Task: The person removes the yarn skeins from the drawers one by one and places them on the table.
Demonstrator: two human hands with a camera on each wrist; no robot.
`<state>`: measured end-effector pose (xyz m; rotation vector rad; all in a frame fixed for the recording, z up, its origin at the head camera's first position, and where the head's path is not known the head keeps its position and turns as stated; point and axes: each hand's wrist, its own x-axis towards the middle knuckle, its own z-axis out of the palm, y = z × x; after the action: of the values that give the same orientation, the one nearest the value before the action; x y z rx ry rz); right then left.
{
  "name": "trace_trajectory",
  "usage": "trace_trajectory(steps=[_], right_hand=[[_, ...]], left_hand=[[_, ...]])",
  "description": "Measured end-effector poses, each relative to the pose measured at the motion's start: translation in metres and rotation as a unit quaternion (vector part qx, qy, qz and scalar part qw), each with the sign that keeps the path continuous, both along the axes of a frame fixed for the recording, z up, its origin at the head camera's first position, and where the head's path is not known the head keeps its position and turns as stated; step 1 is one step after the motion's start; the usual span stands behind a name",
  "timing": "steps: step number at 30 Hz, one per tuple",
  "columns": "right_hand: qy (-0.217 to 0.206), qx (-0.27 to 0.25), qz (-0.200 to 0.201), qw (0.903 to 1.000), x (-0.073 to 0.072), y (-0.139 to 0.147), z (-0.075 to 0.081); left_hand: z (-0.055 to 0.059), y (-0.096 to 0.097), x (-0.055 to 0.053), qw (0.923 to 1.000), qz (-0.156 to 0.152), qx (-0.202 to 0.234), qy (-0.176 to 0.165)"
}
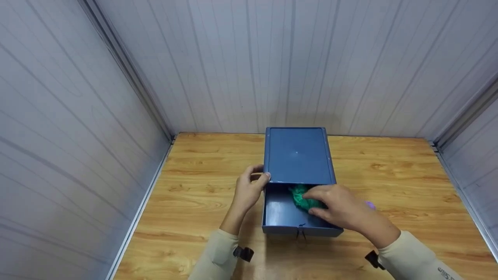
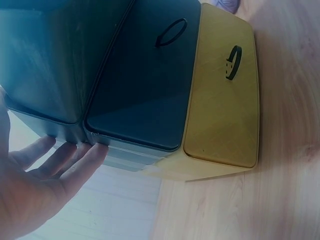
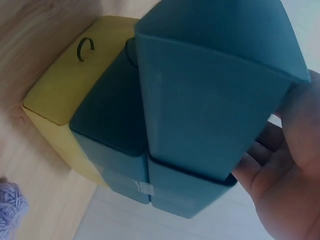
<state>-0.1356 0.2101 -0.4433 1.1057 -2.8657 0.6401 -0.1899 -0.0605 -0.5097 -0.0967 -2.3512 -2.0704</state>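
Observation:
A stacked drawer unit [image 1: 297, 155] stands on the wooden table, its blue top drawer [image 1: 278, 206] pulled out toward me. Inside that drawer lies a green bundle that looks like yarn [image 1: 299, 198]. My right hand [image 1: 336, 204] reaches over the drawer's right side, thumb and fingers bent around the bundle; in the right wrist view the drawer wall hides the fingertips. With fairly straight fingers, my left hand [image 1: 249, 186] touches the unit's left side near its front corner, as the left wrist view also shows. The thumb rests by the top edge.
Below the pulled-out drawer sit a dark blue closed drawer [image 2: 145, 75] and a yellow one [image 2: 222, 95], each with a black loop handle. A purple yarn ball [image 3: 11, 210] lies on the table [image 1: 202, 186] to the right. Pale panel walls [image 1: 233, 70] enclose the table.

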Motion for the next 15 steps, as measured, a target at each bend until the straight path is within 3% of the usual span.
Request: trace_trajectory(steps=[8,15], right_hand=[[-0.014,0.028,0.018,0.9993,-0.0019,-0.0057,-0.0029],[-0.022,0.023,0.019,0.9993,-0.0060,-0.0073,-0.0067]], left_hand=[[0.0021,-0.0014,-0.0006,0.9998,-0.006,-0.011,-0.016],[0.0002,-0.0021,0.0010,0.9999,-0.006,-0.012,0.001]])
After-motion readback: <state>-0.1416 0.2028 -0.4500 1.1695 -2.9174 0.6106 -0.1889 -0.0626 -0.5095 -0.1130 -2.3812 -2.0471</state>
